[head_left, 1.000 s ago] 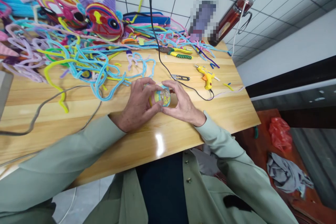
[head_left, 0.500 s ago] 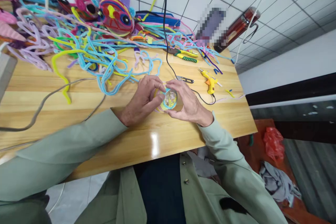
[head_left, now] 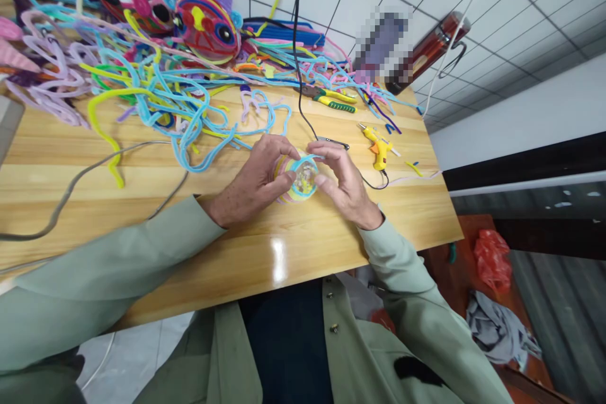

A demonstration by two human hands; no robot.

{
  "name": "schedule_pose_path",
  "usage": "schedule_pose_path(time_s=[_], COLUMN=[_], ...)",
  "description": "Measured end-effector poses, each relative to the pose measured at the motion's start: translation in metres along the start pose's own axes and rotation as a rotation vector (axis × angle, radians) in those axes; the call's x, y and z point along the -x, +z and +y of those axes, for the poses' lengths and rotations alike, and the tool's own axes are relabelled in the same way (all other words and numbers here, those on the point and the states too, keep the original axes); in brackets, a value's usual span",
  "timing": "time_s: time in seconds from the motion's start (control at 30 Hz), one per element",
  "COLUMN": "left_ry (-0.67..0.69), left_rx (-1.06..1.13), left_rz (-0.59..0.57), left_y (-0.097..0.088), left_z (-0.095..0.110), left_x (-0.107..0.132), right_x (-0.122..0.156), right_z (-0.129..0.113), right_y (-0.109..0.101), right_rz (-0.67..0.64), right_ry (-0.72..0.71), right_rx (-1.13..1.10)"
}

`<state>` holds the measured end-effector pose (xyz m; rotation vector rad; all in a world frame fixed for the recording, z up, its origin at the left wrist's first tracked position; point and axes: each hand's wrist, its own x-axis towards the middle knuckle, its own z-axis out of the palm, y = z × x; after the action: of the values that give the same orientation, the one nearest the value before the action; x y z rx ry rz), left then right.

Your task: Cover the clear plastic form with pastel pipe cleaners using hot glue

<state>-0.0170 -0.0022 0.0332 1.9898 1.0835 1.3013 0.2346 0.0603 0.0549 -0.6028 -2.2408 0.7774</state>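
Observation:
A small clear rounded piece (head_left: 305, 177), see-through at its end, is wrapped in bands of yellow, pink and light-blue pipe cleaner. My left hand (head_left: 259, 178) grips its left side, the thumb lying by the clear end. A light-blue pipe cleaner (head_left: 310, 158) runs round the rim, and its free end reaches my right hand's fingers. My right hand (head_left: 343, 180) is at the right side with thumb and fingers apart; its thumb tip lies close to the clear end. The underside of the piece is hidden.
Tangled pipe cleaners (head_left: 189, 110) and two colourful fish-like figures (head_left: 208, 28) fill the back left. Pliers (head_left: 329, 98), thread snips (head_left: 334, 142) and a yellow glue gun (head_left: 377, 146) lie beyond my hands. A black cable (head_left: 297, 44) hangs down. A red flask (head_left: 428, 53) stands at the back right.
My right hand has loosened from around the piece, its thumb moving up from the lower edge to the right side. The light-blue pipe cleaner's end now shows by its fingers. My left hand keeps its grip.

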Motion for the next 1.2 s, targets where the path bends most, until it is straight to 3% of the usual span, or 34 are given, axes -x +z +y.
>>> schedule_pose_path(time_s=[0.13,0.67,1.03,1.2], left_ry=[0.004,0.042,0.027,0.015], left_rx=[-0.015,-0.075,-0.128,-0.125], left_rz=[0.012,0.008,-0.012,-0.031], left_y=[0.002,0.005,0.006,0.004], left_z=[0.002,0.005,0.006,0.007], left_x=[0.001,0.003,0.005,0.004], right_x=[-0.004,-0.007,-0.004,0.0], right_z=[0.002,-0.007,-0.013,-0.015], right_y=[0.001,0.008,0.003,0.002], right_rz=[0.158,0.229,0.138,0.131], right_ry=[-0.013,-0.059,-0.109,-0.069], right_rx=[0.109,0.214,0.245,0.215])
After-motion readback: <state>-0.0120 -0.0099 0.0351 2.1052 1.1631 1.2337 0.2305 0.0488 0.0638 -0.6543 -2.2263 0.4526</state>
